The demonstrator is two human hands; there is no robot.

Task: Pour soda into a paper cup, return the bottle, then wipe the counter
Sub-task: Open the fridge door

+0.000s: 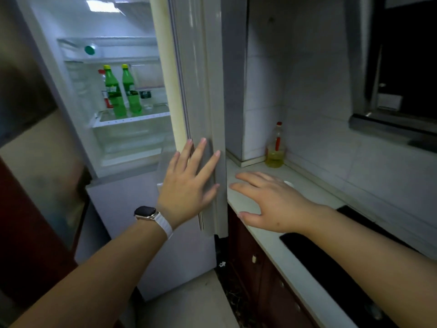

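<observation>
Pale counter (267, 242), dim tiled kitchen, open fridge (132, 95)

Fridge door (201, 114): smooth glossy plastic w/ grey rubbery seal. Two soda bottles (123, 91) inside: clear green plastic, yellow caps, on see-through plastic shelves (132, 117). Counter (272, 237) at right: pale, smooth, stone-like. Wall tiles (319, 79): glossy white. Far oil bottle (275, 147): clear plastic. Cooktop (331, 263): glossy black glass. Watch strap (163, 226): matt white.
</observation>
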